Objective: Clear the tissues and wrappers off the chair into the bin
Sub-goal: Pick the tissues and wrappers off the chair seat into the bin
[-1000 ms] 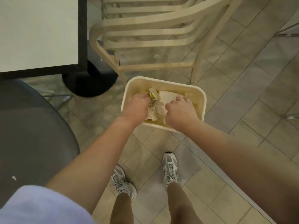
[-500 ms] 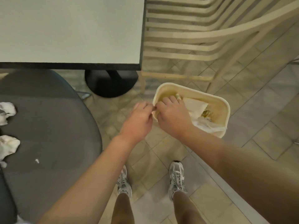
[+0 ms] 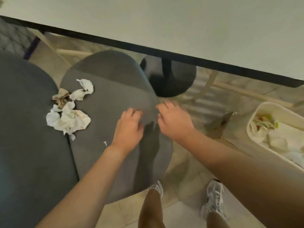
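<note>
Both hands have come away from the bin [image 3: 256, 112] and back over the grey chair [image 3: 115, 89]; the view has swung left with them. The left hand [image 3: 127, 129] hovers above the seat with fingers loosely curled and nothing between them. The right hand [image 3: 175, 120] is at the seat's right edge, fingers likewise relaxed and holding nothing; whether its fingertips touch the upholstery cannot be told from this angle.

The bin now stands on the floor at the far right of the scene, well apart from the hands. It holds crumpled tissues and a wrapper with a yellow-green patch, so one load is judged delivered.

Remaining litter: a cluster of crumpled tissues [image 3: 67, 119] lies at the left of the seat, against the seam with the backrest. Just beyond it sit a brownish wrapper [image 3: 61, 97] and two further white tissues [image 3: 83, 89]. A small white scrap [image 3: 105, 143] lies on the seat near the left wrist.

Assessment: the task is part done. The hands are empty and returned for a second load, and the cluster to the left is the likely next pick. The small scrap risks being overlooked.

The white table [image 3: 164, 22] overhangs the far side.
</note>
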